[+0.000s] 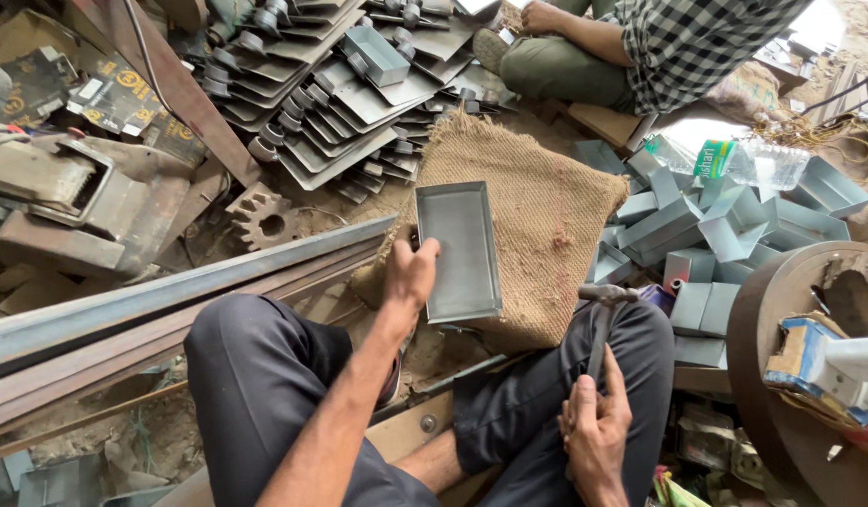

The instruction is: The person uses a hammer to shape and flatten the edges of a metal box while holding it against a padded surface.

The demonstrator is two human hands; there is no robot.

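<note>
**Tray on sacking, stock all round**

The metal tray (458, 252) lies on the burlap sack (537, 202). At its eleven o'clock sit stacked sheet-metal parts (340, 89); at three o'clock, a heap of folded metal boxes (706, 235); at nine o'clock, a gear wheel (263, 218) beside steel bars (171, 291).

Workshop floor (218, 235): bare, dusty earth. Lying directly on it:
- burlap sack (537, 211), spread flat, with a shallow grey sheet-metal tray (457, 253) on top;
- long steel angle bars (171, 300), running diagonally at left;
- rusty gear wheel (262, 218), beside the bars;
- stack of grey hinged metal plates (340, 103), at top;
- heap of folded grey metal boxes (706, 235), right of the sack;
- clear plastic bottle (734, 161), on its side against that heap;
- heavy metal machine part (68, 202), far left.
</note>
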